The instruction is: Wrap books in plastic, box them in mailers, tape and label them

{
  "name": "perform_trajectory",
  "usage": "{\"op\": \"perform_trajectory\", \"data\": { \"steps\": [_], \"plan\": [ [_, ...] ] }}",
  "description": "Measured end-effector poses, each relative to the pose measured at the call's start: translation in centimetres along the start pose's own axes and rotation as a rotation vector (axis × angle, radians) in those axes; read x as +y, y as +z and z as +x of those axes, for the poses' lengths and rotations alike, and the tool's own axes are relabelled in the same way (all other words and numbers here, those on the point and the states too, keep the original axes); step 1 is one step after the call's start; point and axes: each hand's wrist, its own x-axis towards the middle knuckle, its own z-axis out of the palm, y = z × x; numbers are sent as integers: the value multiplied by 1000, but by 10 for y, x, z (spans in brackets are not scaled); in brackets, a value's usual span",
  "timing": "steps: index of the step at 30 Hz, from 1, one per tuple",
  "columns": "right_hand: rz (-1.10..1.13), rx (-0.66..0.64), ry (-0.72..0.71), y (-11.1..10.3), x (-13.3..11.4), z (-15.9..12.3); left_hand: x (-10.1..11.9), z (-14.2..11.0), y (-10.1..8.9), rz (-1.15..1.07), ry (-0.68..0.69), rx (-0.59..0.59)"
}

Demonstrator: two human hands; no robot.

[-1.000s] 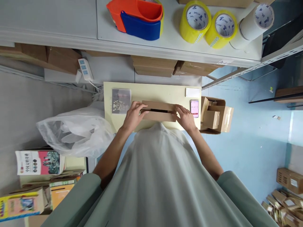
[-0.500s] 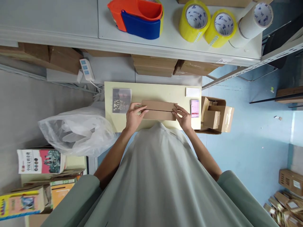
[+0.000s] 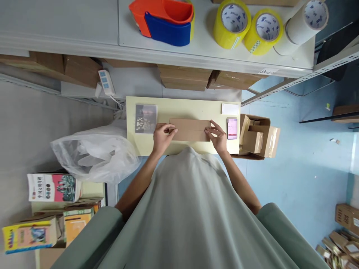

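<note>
The box (image 3: 190, 130) is on the bench (image 3: 185, 106), about midway between its left and right edges and a little nearer the near edge than the far one. It is brown cardboard, its long sides running with the near edge. Its two top flaps lie down flat, meeting in a thin seam along the length.

The left hand (image 3: 162, 135) holds the box's left end, fingers bent and narrow, the thumb tip on top close to the seam. The right hand (image 3: 217, 136) holds the right end in a similar way, thumb near the seam, one finger reaching to the far right corner of the box. How the lower fingers press on the sides cannot be told.

A dark printed sheet (image 3: 146, 118) lies by the far left corner of the bench, just beyond the left hand. A white card (image 3: 230, 109) lies at the far right corner; below it, along the right edge, is a phone (image 3: 232, 128) with a pink screen, near the right hand.

Past the right edge stands a carton (image 3: 265, 121) with smaller cartons inside. Past the left edge is a clear plastic bag (image 3: 95, 155). Above the far edge, a shelf (image 3: 70, 22) carries an orange and blue tape dispenser (image 3: 168, 28) and yellow tape rolls (image 3: 230, 41).
</note>
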Motion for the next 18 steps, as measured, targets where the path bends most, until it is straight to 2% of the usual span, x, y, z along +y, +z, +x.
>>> {"op": "perform_trajectory", "data": {
  "steps": [6,11,18],
  "plan": [
    [190,-32,194,0,-2,6,3,7,-5,-27,-103,-66],
    [201,-82,220,-5,-2,14,9,17,-14,-39,-132,-175],
    [196,-146,242,-13,-8,15,10,22,-14,-12,-147,-194]
  ]
}}
